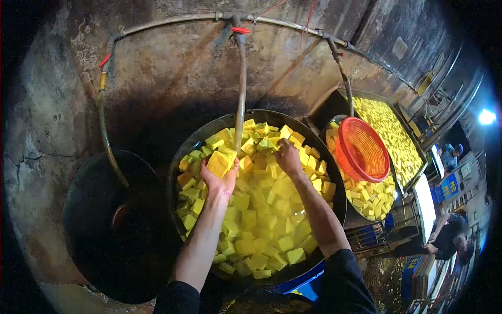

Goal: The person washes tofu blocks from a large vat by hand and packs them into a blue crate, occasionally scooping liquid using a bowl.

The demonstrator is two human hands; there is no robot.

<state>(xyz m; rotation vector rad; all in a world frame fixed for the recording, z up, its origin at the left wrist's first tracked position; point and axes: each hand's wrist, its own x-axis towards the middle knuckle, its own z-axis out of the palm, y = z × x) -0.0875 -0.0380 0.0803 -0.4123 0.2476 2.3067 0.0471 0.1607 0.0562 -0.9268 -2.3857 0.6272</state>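
Note:
A wide, dark round vat (339, 209) holds many yellow tofu blocks (248, 220) in cloudy yellow liquid. My left hand (218, 184), palm up, is closed around yellow tofu blocks (221, 161) above the vat's left side. My right hand (288, 158) reaches over the far part of the vat. Its fingers are bent together at a yellow-green tofu block (270, 143), and its fingertips are partly hidden. Between the hands a grey hose (242, 94) hangs down into the vat.
On the right an orange-red plastic basket (361, 149) rests over another container of yellow blocks (374, 199). A large tray of yellow pieces (389, 136) lies behind it. At left stands a dark vat (78, 209) with a hose (106, 133). People (447, 235) are at the far right.

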